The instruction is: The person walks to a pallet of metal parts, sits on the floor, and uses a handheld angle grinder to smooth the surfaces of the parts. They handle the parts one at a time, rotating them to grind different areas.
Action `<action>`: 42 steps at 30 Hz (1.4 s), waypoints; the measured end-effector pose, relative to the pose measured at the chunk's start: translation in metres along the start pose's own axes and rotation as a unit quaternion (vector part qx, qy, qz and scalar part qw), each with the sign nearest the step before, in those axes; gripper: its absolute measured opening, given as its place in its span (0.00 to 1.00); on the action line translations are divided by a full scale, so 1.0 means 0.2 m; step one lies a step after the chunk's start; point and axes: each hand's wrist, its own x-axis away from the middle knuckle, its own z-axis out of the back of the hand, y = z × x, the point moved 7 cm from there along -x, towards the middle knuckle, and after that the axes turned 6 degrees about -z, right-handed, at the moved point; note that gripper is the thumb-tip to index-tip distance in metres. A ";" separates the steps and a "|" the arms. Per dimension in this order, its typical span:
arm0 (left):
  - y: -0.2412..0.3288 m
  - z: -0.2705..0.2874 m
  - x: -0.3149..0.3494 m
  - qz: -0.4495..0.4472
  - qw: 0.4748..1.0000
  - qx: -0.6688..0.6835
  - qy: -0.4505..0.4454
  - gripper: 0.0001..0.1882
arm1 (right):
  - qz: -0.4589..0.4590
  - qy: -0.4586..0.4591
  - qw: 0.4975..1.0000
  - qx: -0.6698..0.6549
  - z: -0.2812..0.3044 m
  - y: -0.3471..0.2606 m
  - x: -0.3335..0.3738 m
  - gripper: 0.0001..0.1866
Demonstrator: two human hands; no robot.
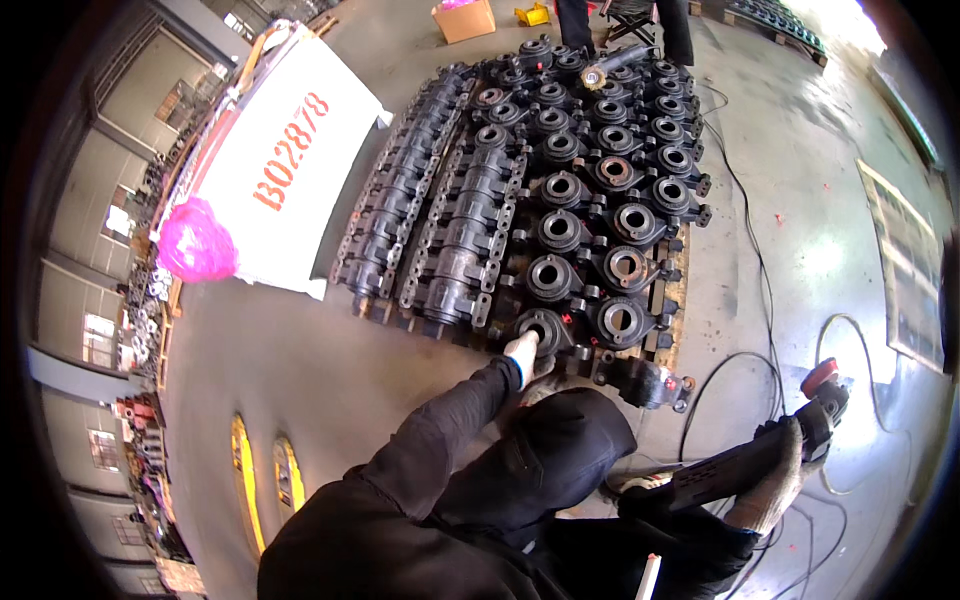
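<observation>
My left hand [522,357], in a pale glove, reaches to the near end of the rows. Its fingers close on the rim of a black ring-shaped metal casting [541,333] with a round hole through its middle. Off to the right, my right hand [778,482], also gloved, is wrapped around a black angle grinder [722,475]. The grinder's red disc [820,377] points away from me, apart from the castings. Beside the held casting stands another ring casting [620,322], and a black curved piece [645,382] lies at the pallet's near edge.
Long ribbed black castings [465,235] lie left of the rings on wooden pallets [668,320]. A white-covered crate [290,150] with pink wrapping [198,240] stands left. Cables [750,220] trail across the right floor. Yellow forks [245,480] lie lower left. Another person's legs [676,32] and a tool [620,66] show at the far end.
</observation>
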 end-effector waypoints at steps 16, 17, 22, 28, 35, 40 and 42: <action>0.82 -0.45 0.09 -0.103 0.981 -0.146 -0.070 0.17 | -0.018 -0.015 1.000 -0.012 0.01 -0.02 -0.02 0.36; 0.88 -0.51 0.01 -0.090 0.981 -0.141 -0.102 0.16 | -0.017 -0.018 1.000 -0.016 0.00 -0.01 -0.03 0.36; 1.05 -0.63 -0.40 -0.090 0.988 -0.127 -0.022 0.15 | -0.020 -0.011 1.000 -0.002 -0.06 0.02 -0.09 0.34; 1.04 -0.69 -0.52 -0.080 0.979 -0.185 -0.035 0.20 | -0.044 0.013 0.998 0.031 -0.08 0.03 -0.13 0.32; 1.01 -0.65 -0.23 -0.049 0.956 -0.277 -0.086 0.34 | -0.049 -0.010 0.998 0.036 -0.09 0.05 -0.10 0.33; 0.78 -0.83 0.16 -0.061 0.906 -0.363 -0.210 0.38 | -0.021 -0.011 1.000 0.021 -0.10 -0.05 -0.05 0.34; 0.56 -0.74 0.21 0.003 0.880 -0.400 -0.256 0.40 | -0.027 -0.006 0.999 0.022 -0.12 -0.06 0.00 0.32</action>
